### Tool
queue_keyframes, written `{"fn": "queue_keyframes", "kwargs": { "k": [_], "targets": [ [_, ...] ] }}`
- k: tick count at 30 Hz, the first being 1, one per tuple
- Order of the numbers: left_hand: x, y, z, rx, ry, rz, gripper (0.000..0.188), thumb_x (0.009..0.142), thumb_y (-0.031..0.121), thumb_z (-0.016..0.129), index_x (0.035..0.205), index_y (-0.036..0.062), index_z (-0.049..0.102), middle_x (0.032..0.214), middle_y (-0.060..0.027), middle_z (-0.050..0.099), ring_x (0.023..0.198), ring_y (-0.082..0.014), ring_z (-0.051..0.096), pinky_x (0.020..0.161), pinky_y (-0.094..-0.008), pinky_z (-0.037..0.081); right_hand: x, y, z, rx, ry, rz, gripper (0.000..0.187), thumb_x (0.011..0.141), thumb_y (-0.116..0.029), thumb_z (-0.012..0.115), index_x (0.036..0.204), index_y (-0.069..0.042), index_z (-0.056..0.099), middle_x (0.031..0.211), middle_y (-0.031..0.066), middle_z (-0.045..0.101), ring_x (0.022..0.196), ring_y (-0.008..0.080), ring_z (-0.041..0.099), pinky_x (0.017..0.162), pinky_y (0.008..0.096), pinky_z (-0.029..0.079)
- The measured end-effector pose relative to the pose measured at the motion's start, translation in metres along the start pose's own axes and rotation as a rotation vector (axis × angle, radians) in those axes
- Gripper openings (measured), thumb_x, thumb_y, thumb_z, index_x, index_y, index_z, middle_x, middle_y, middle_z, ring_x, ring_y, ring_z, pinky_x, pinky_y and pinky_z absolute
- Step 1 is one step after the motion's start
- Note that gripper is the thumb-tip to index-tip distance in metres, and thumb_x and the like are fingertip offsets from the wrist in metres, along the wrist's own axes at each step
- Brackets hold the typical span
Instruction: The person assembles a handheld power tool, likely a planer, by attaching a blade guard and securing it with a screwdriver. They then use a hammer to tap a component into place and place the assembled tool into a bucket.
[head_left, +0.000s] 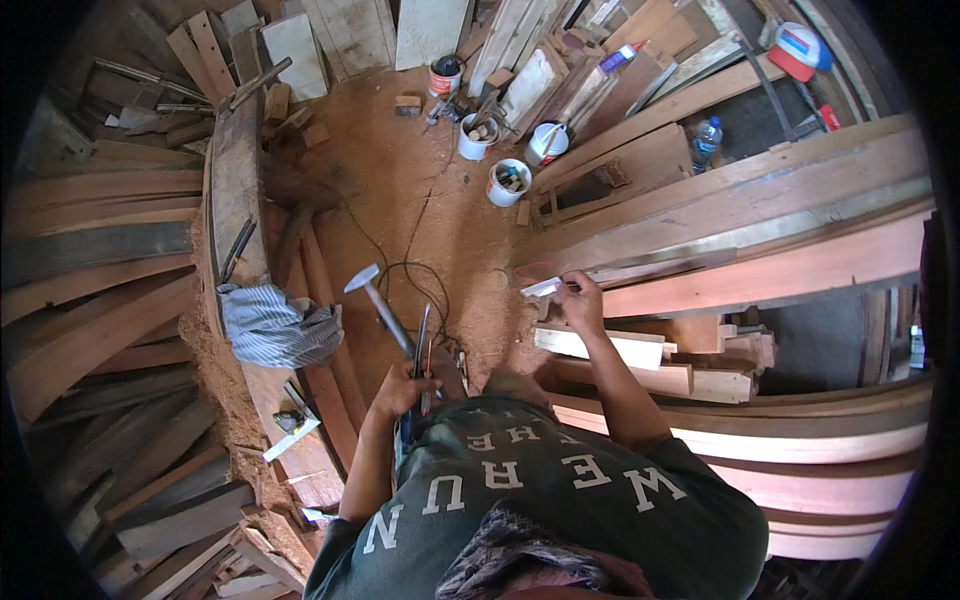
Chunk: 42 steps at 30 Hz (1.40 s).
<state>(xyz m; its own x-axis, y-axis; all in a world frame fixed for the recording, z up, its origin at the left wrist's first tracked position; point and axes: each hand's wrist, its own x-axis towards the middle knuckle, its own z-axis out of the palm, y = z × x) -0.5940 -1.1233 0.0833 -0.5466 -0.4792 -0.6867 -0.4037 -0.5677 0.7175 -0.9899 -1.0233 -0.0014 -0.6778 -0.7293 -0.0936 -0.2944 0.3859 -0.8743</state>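
My left hand (405, 388) is closed in front of my body around a hammer (390, 318), whose metal head points up and to the left. Slim dark tools (421, 335), one with a reddish shaft, rise beside the hammer from the same fist; their exact kind is unclear. Farther forward on the right, my right hand (580, 298) pinches a small white flat piece (543, 287) at the end of a stack of long boards (770, 262). A thin reddish loop lies just beyond that piece. Short pale wood blocks (600, 346) lie below my right wrist.
On the left, a wooden bench (237, 170) carries a striped cloth (280, 325) and a square-like measuring tool (292, 438). Black cable (410, 265) loops over the sawdust floor. Ahead stand white buckets (509, 183), a water bottle (707, 143) and leaning planks; a cap (798, 52) lies far right.
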Motion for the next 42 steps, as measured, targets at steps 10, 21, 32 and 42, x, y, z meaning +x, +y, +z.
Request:
{"fn": "queue_keyframes", "kwargs": {
  "k": [10, 21, 32, 42],
  "targets": [
    [0.182, 0.12, -0.028, 0.316, -0.031, -0.045, 0.016, 0.084, 0.011, 0.081, 0.095, 0.0019, 0.075, 0.078, -0.0006, 0.067, 0.072, -0.0125, 0.062, 0.065, -0.0333, 0.053, 0.181, 0.046, 0.034, 0.194, 0.154, 0.067, 0.009, 0.091, 0.002, 0.071, 0.098, 0.003, 0.067, 0.096, 0.0073, 0.069, 0.081, 0.013, 0.065, 0.074, 0.028, 0.053],
    [0.405, 0.236, 0.012, 0.094, 0.0, -0.21, 0.039, 0.082, 0.002, 0.08, 0.12, 0.0025, 0.075, 0.097, -0.0017, 0.07, 0.094, -0.0175, 0.066, 0.088, -0.0315, 0.053, 0.496, 0.1, 0.136, -0.105, -0.001, 0.123, 0.018, 0.088, -0.006, 0.073, 0.105, 0.0, 0.073, 0.104, 0.0186, 0.075, 0.096, 0.0287, 0.074, 0.082, 0.0374, 0.057],
    [0.535, 0.245, -0.002, -0.006, -0.034, -0.25, 0.039, 0.087, 0.001, 0.075, 0.126, 0.0042, 0.073, 0.09, -0.0001, 0.066, 0.075, -0.0101, 0.061, 0.069, -0.0275, 0.051, 0.678, 0.133, 0.268, -0.192, -0.207, -0.125, 0.015, 0.084, -0.002, 0.07, 0.099, -0.001, 0.069, 0.101, 0.0209, 0.073, 0.096, 0.0404, 0.07, 0.085, 0.0457, 0.055],
    [0.644, 0.131, -0.055, -0.358, -0.025, -0.368, 0.042, 0.082, 0.006, 0.077, 0.123, -0.0001, 0.073, 0.093, -0.0009, 0.065, 0.089, -0.016, 0.065, 0.082, -0.0308, 0.051, 0.766, 0.256, 0.433, -0.389, -0.218, -0.308, 0.015, 0.083, -0.001, 0.068, 0.097, -0.004, 0.068, 0.1, 0.02, 0.071, 0.097, 0.0421, 0.068, 0.086, 0.0502, 0.055]
  ]
}}
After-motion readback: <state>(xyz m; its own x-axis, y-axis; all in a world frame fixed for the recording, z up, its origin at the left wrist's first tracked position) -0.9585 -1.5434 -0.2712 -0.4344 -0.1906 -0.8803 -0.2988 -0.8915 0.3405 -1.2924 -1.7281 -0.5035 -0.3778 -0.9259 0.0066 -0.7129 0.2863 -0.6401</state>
